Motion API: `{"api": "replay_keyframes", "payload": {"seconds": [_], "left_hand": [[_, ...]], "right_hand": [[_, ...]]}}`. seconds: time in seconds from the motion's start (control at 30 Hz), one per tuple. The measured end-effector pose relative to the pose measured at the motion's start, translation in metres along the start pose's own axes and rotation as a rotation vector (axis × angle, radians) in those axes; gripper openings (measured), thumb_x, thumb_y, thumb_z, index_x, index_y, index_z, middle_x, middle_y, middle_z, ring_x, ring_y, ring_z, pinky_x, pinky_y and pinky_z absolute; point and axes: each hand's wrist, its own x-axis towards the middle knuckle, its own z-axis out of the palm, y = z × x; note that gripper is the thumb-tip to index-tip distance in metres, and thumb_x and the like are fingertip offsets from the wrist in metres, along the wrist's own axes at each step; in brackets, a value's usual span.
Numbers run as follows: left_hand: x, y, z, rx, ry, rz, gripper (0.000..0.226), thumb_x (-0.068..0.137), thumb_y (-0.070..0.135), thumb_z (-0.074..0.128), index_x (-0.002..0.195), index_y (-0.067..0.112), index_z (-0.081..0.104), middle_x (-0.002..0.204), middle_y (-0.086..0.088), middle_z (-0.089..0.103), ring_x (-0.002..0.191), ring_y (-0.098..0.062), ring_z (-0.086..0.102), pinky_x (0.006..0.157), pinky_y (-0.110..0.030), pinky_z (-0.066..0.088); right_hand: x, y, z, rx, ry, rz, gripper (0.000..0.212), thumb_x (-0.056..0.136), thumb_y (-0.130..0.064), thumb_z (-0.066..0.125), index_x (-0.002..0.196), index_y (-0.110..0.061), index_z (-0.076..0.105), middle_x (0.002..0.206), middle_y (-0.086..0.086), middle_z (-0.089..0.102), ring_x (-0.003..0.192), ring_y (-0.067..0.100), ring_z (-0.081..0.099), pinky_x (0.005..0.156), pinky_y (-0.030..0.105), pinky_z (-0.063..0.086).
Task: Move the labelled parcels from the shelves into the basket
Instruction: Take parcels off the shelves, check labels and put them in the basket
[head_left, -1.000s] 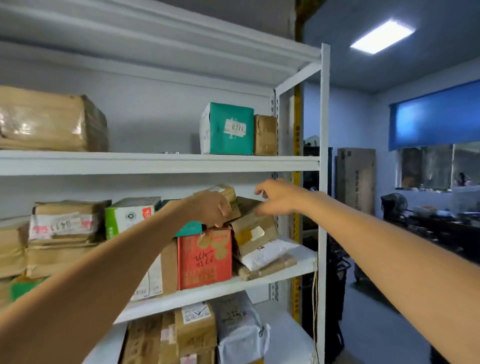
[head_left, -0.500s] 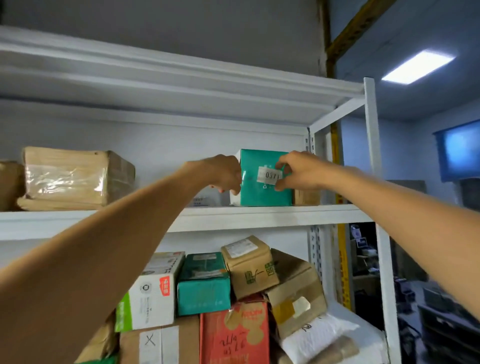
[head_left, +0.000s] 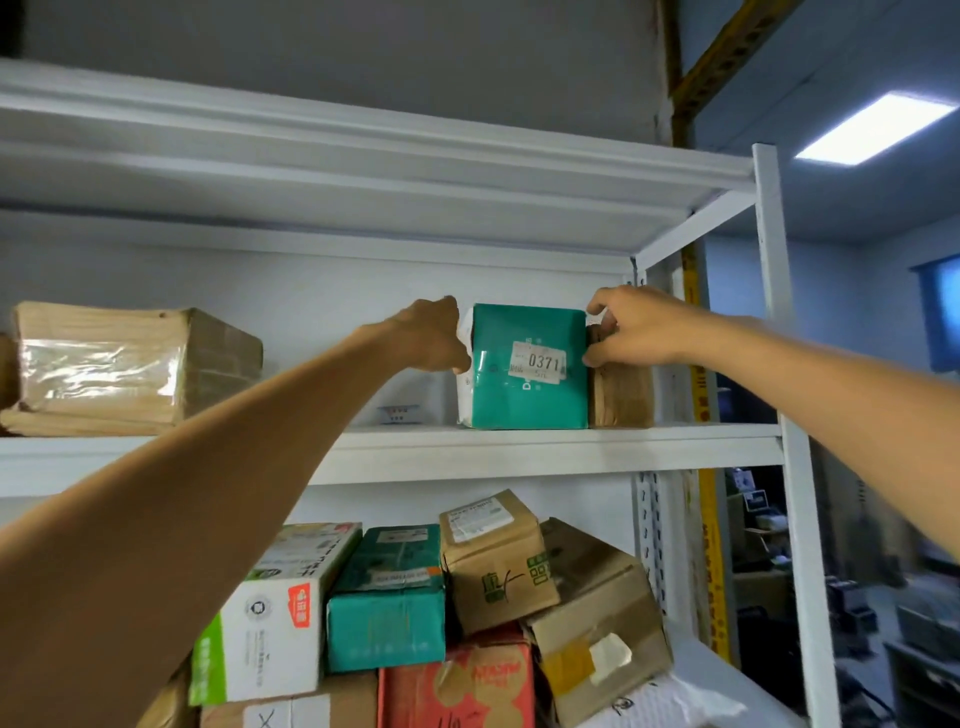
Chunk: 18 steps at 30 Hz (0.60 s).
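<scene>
- The green parcel (head_left: 519, 400), bearing a white label (head_left: 538, 362) that reads 0371, is standing upright towards the right end of the upper shelf (head_left: 545, 452). It is touching a brown carton (head_left: 623, 395) on its right side.
- The left hand (head_left: 434, 338) is taking the parcel's left edge. Its grip is narrow and holding the parcel, with the fingers curling round the white side face and the thumb pressing near the front corner.
- The right hand (head_left: 636, 327) is taking the upper right corner. Its thumb is lying on the front face beside the label, and its fingers are reaching into the seam between parcel and carton. This grip is also holding the parcel.
- The parcel's base appears to be resting on the shelf, so the step in hand is judged to be the draw-out and lift, not yet begun.
- To do it well, both hands should be pulling evenly and straight towards the person, keeping the parcel level. The right fingers are sitting against the carton, so an uneven pull is risking dragging it off the edge.
- Once the parcel is clear of the shelf lip, one hand should be shifting beneath the base, since the reach is overhead and the weight is unknown.
- A taped brown parcel (head_left: 130, 364) is lying well apart at the left of the same shelf. Stacked parcels (head_left: 493, 561) are crowding the shelf below, under the drop path.
- The basket is not appearing in this view, so its position cannot be told.
</scene>
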Motion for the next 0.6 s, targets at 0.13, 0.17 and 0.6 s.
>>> {"api": "replay_keyframes", "payload": {"seconds": [0.13, 0.17, 0.6], "left_hand": [[0.011, 0.008, 0.006, -0.163, 0.057, 0.1, 0.075, 0.087, 0.007, 0.063, 0.148, 0.02, 0.022, 0.131, -0.009, 0.054, 0.099, -0.022, 0.054, 0.079, -0.029, 0.046], [0.013, 0.009, 0.01, -0.202, 0.072, 0.109, 0.073, 0.087, 0.005, 0.062, 0.148, 0.022, 0.025, 0.134, -0.009, 0.053, 0.103, -0.023, 0.056, 0.079, -0.03, 0.048], [0.003, 0.03, 0.041, -0.743, 0.678, -0.042, 0.031, 0.087, 0.033, 0.063, 0.063, 0.018, 0.049, 0.069, -0.004, 0.068, 0.069, -0.024, 0.067, 0.057, -0.038, 0.054]], "right_hand": [[0.009, 0.003, 0.004, 0.061, 0.045, 0.0, 0.072, 0.084, -0.035, 0.072, 0.14, -0.013, 0.034, 0.125, 0.01, 0.058, 0.106, 0.024, 0.057, 0.092, 0.042, 0.051], [0.012, 0.004, 0.007, 0.076, 0.036, -0.001, 0.071, 0.084, -0.035, 0.072, 0.139, -0.012, 0.035, 0.124, 0.01, 0.059, 0.104, 0.023, 0.057, 0.091, 0.041, 0.051], [0.03, 0.005, 0.039, 0.413, 0.488, 0.094, 0.049, 0.094, -0.055, 0.05, 0.101, -0.007, 0.049, 0.082, 0.004, 0.06, 0.069, 0.017, 0.058, 0.053, 0.027, 0.043]]}}
